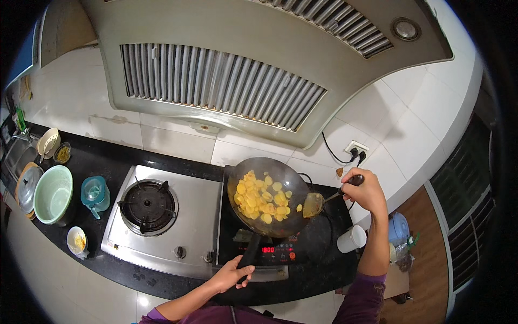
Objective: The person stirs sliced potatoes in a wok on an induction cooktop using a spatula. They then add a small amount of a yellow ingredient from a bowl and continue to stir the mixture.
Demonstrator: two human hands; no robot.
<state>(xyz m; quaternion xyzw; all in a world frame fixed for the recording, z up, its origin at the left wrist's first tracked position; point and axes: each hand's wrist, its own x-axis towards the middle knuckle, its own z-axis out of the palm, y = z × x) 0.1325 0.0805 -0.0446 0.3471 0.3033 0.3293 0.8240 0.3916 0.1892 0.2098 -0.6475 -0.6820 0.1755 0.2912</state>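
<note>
A dark wok (297,182) holds many yellow round slices (253,194), which look like potato. It rests on a black induction cooktop (319,239) with a lit red display. My left hand (232,275) is closed around the wok's black handle (253,253), near the counter's front edge. At the right, my right hand (366,190) grips the dark handle of a metal spatula (313,205). The spatula's blade is at the wok's right rim, beside a single slice lying apart from the pile.
Left of the cooktop is a steel gas stove (194,214). Further left stand a teal-lidded jug (95,194), a pale green basin (54,194), a small bowl (77,239) and a pot lid (29,190). A white container (352,239) stands at the right. The range hood (226,24) hangs above.
</note>
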